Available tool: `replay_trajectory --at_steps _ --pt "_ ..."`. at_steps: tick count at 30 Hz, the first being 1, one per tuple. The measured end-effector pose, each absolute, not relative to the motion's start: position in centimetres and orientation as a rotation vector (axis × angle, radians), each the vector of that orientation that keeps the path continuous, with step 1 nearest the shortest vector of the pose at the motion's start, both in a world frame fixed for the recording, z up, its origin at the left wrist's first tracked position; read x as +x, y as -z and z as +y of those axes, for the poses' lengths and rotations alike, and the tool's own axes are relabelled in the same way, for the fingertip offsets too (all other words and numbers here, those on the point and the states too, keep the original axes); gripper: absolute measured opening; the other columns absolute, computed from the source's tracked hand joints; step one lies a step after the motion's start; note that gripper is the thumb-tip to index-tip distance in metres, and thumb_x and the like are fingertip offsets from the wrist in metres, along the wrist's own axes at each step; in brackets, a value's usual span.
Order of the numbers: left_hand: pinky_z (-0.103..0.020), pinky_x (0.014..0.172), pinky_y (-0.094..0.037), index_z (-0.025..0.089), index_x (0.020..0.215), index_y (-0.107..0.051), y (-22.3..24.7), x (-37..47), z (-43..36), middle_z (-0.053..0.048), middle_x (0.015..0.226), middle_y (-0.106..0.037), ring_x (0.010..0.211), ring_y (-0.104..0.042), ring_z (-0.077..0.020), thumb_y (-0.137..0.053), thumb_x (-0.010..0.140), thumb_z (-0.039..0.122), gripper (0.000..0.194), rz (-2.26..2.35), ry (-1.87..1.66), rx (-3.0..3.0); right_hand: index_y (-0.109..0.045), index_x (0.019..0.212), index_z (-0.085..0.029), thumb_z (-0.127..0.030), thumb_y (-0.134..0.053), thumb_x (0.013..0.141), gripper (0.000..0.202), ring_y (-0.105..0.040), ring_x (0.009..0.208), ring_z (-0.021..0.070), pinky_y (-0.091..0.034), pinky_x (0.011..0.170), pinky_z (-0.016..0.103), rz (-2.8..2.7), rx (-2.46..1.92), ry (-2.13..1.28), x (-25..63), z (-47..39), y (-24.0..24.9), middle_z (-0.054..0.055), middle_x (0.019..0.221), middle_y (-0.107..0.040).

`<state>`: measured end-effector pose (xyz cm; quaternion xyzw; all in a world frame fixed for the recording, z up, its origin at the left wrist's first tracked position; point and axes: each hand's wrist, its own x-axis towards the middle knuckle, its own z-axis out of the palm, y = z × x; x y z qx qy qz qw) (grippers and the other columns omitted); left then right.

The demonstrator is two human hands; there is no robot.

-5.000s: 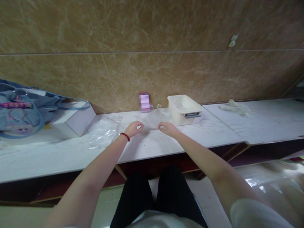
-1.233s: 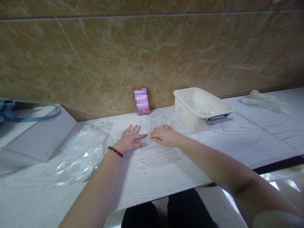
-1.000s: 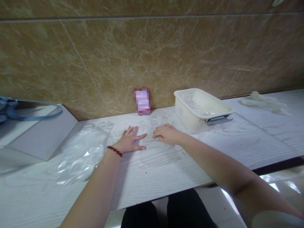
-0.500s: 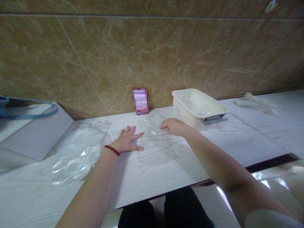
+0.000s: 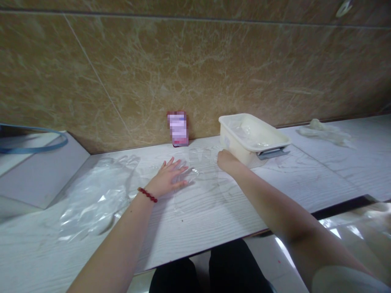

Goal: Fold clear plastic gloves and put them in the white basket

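Left hand spread over clear plastic film, apparently touching it.

White wood-grain surface. Clear film under left fingers; crumpled plastic, then white box, leftward. Pixelated object beyond. Cream tub beside right fingers; pale wad farther right.

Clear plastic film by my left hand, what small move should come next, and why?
I'd probably smooth the film gently with your left hand: it's spread flat, and a shiny wrinkle shows by its fingertips. Your right hand is curled beside the tub.
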<state>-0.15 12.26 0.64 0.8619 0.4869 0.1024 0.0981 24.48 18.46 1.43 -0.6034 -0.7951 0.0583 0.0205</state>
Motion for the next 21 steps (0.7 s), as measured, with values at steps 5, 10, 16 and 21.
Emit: replay_trajectory --at_steps 5,10,16,21 --pt "-0.050 0.100 -0.005 0.030 0.124 -0.041 -0.3 -0.2 12.5 -0.006 0.138 -0.026 0.129 -0.007 -0.0294 -0.038 0.073 0.061 0.060 1.432 -0.268 2.554 -0.053 0.100 -0.004 -0.006 -0.035 0.078 0.029 -0.055 0.092 0.0249 -0.043 0.073 0.032 -2.361 -2.067 -0.113 23.9 18.0 -1.9 0.022 0.102 -0.054" --pt "-0.049 0.101 -0.006 0.028 0.123 -0.042 0.0 -0.2 12.6 -0.007 0.137 -0.029 0.129 -0.010 -0.0282 -0.039 0.073 0.059 0.059 1.397 -0.324 2.568 -0.052 0.093 -0.016 -0.024 -0.039 0.082 0.019 -0.057 0.084 0.0189 -0.042 0.069 0.026 -2.204 -1.862 -0.215 23.6 17.6 -2.4 0.012 0.092 -0.059" --pt "-0.049 0.101 -0.010 0.026 0.124 -0.041 -0.3 0.1 12.4 -0.007 0.137 -0.030 0.128 -0.012 -0.0270 -0.033 0.076 0.060 0.059 1.388 -0.300 2.647 -0.043 0.098 -0.021 -0.048 -0.022 0.086 0.036 -0.057 0.056 0.0085 -0.042 0.050 0.018 -1.861 -1.741 -0.728 23.0 17.6 -2.3 0.003 0.080 -0.059" --pt "-0.049 0.101 -0.012 0.025 0.124 -0.041 -0.4 0.1 12.4 -0.007 0.136 -0.031 0.128 -0.014 -0.0270 -0.032 0.077 0.059 0.059 1.394 -0.288 2.677 -0.042 0.094 -0.021 -0.045 -0.018 0.087 0.035 -0.055 0.051 0.0056 -0.042 0.044 0.017 -1.659 -1.647 -0.952 22.6 17.9 -2.3 0.003 0.086 -0.056"
